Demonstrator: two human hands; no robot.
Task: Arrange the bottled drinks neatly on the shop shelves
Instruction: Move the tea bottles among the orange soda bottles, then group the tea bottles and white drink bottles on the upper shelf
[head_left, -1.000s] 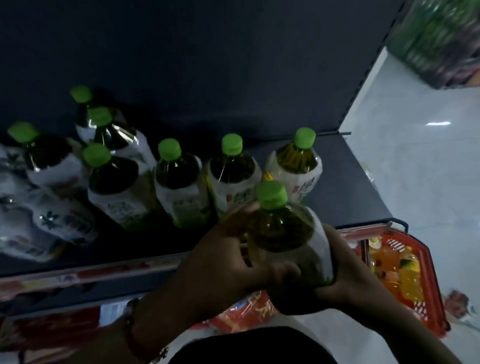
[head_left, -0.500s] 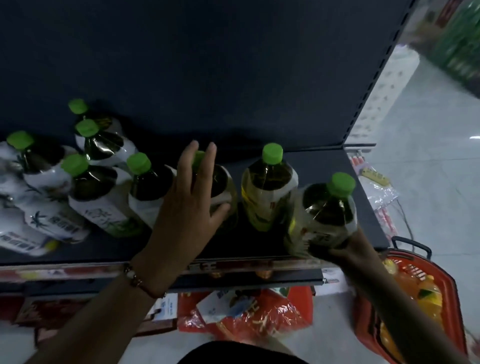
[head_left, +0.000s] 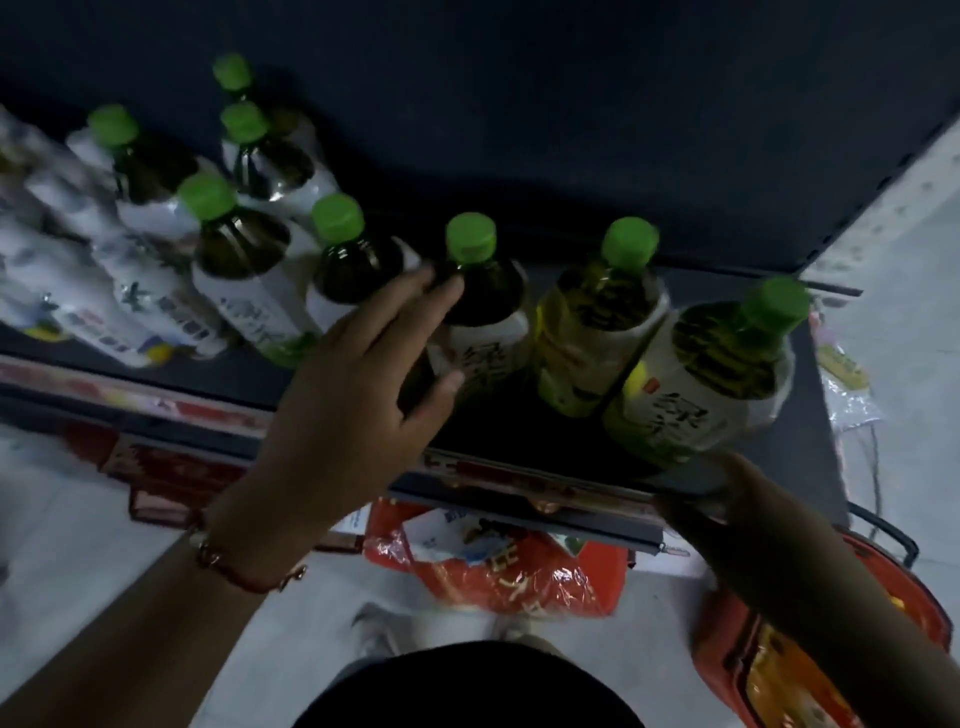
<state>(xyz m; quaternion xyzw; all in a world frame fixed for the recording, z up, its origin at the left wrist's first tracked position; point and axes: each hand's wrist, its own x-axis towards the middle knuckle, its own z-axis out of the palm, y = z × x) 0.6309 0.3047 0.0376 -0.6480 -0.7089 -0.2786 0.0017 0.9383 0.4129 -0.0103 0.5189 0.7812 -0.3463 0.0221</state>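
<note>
Trouble, if it comes, comes from the crowding — green-capped bottles stand shoulder to shoulder on the shelf (head_left: 810, 415), and the rightmost bottle (head_left: 711, 374) sits near the front lip, close to the shelf's right end. It looks tilted from this angle, though the wide lens may be doing that. A careless nudge from either side could, I'd judge, tip it forward off the edge, down toward the red basket (head_left: 779, 649) on the floor below.

Now the grip. The left hand (head_left: 353, 395) reaches in with fingers straight and loosely spread, holding nothing; its fingertips (head_left: 441, 286) lie against the shoulder of the dark bottle (head_left: 483, 301) just ahead, and the thumb sits near that bottle's label. Whether it presses or only brushes, I cannot tell. Push too hard here and that bottle could knock the yellow-labelled bottle (head_left: 597, 332) to its right — and the chain runs on to the end one.

The right hand (head_left: 727, 499) is low at the shelf's front edge, just under the rightmost bottle's base. It is dark and blurred; it seems to hold nothing, but whether a fingertip touches the bottle I can't make out.
</note>
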